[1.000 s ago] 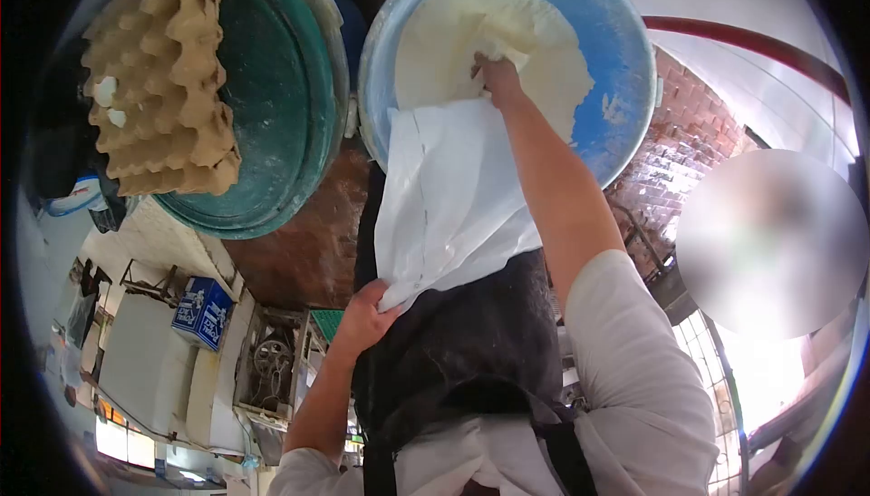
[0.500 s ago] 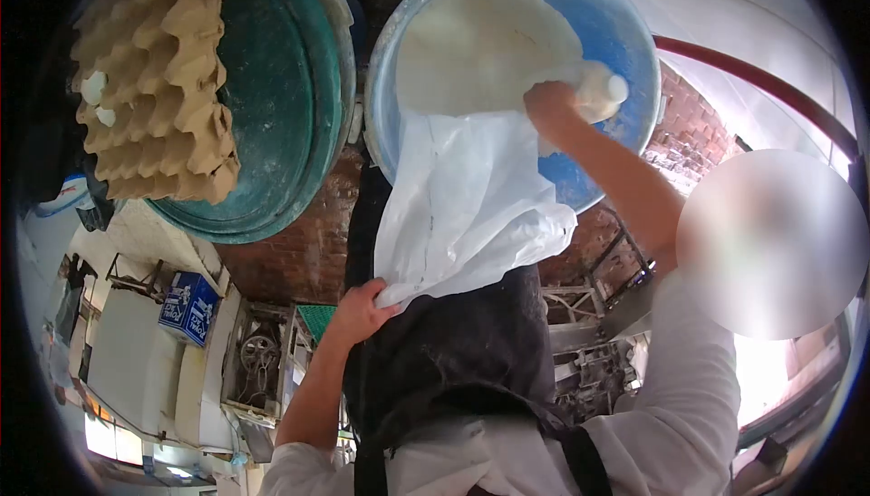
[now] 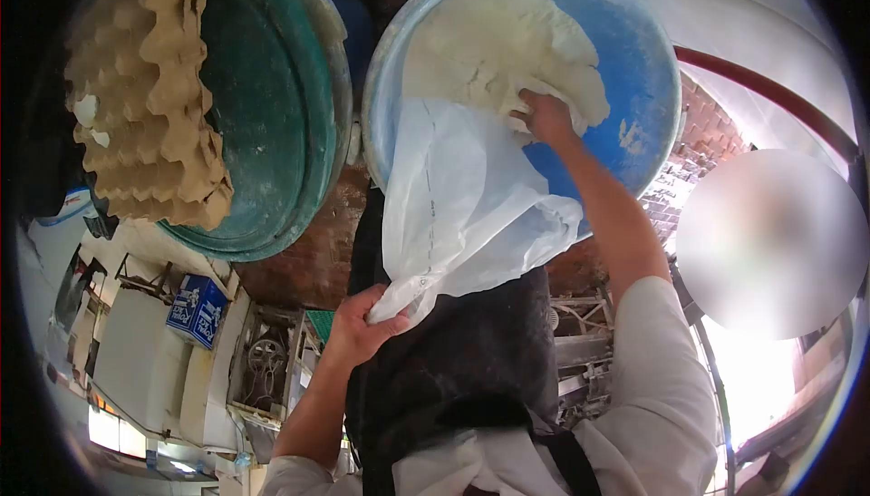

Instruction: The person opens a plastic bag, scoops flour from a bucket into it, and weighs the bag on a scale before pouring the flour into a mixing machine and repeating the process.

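While left hand (image 3: 359, 327) pinches bag (image 3: 471, 210) by its bunched end, some fingertips hidden, bag spreads forward from that grip over tub's (image 3: 645, 88) near rim. Right hand (image 3: 546, 119) is at powder (image 3: 494, 38) beyond bag, fingers curled; can't tell if they hold anything. Tray (image 3: 149, 88), forward-left of left grip, is cut off up top.

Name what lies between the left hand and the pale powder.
In the head view, a white plastic bag, gripped by the left hand, reaches up to the pale powder.
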{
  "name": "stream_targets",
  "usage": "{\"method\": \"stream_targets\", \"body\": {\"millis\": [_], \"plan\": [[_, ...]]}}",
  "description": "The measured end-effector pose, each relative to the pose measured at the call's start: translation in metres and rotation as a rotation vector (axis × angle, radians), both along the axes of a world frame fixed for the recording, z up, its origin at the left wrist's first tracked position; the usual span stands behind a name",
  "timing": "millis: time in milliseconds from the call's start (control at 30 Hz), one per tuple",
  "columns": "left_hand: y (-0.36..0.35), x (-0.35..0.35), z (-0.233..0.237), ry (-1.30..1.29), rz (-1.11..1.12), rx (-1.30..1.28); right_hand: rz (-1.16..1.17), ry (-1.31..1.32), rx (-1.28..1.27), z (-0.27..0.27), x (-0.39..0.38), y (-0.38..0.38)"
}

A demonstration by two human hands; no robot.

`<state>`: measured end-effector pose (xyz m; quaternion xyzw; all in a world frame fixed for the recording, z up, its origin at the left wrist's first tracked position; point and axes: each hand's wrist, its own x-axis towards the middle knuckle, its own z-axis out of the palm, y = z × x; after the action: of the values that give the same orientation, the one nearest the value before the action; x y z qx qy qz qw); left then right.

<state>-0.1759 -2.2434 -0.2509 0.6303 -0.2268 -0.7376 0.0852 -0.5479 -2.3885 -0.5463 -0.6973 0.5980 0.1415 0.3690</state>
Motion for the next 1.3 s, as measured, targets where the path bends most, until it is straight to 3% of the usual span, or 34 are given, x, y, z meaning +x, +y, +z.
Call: {"method": "stream_targets", "body": {"millis": [133, 200, 333, 433, 467, 567, 633, 700, 733, 800, 933, 1033, 1200, 1300], "plan": [[-0.029, -0.022, -0.001, -0.010, -0.030, -0.053, -0.163, -0.173, -0.177, -0.034, 0.000, 0.001], [-0.035, -0.040, -0.001, 0.054, 0.192, -0.062, -0.235, -0.171, -0.223, -0.046, 0.013, 0.004], [-0.052, -0.060, 0.009, 0.366, 0.540, -0.032, -0.446, -0.328, -0.134, -0.009, 0.006, 0.001], [-0.082, -0.071, 0.015, 0.251, 0.187, -0.026, -0.474, -0.410, -0.076, 0.034, -0.005, -0.010], [-0.103, -0.084, 0.014, 0.009, -0.117, -0.148, -0.466, -0.419, -0.072, 0.051, -0.009, -0.012], [-0.120, -0.099, -0.036, -0.296, -0.431, -0.215, -0.481, -0.416, -0.069, 0.101, -0.023, -0.019], [-0.118, -0.105, -0.080, -0.341, -0.351, -0.277, -0.478, -0.396, -0.059, 0.135, -0.035, -0.020], [-0.128, -0.109, -0.115, -0.280, -0.169, -0.151, -0.457, -0.370, -0.043, 0.174, -0.045, -0.021], [-0.138, -0.112, -0.127, -0.226, -0.036, -0.042, -0.422, -0.380, -0.079, 0.198, -0.048, -0.023], [-0.167, -0.117, -0.133, -0.198, 0.116, -0.095, -0.394, -0.393, -0.086, 0.218, -0.060, -0.015], [-0.210, -0.126, -0.101, -0.056, 0.345, -0.178, -0.387, -0.472, -0.103, 0.247, -0.073, 0.010], [-0.217, -0.134, -0.070, -0.074, 0.347, -0.187, -0.408, -0.551, 0.006, 0.272, -0.065, 0.020], [-0.188, -0.133, -0.030, 0.162, 0.039, -0.180, -0.404, -0.534, -0.065, 0.258, -0.029, 0.035], [-0.164, -0.145, 0.012, 0.222, -0.059, -0.032, -0.517, -0.436, 0.080, 0.246, 0.007, 0.039]]}}
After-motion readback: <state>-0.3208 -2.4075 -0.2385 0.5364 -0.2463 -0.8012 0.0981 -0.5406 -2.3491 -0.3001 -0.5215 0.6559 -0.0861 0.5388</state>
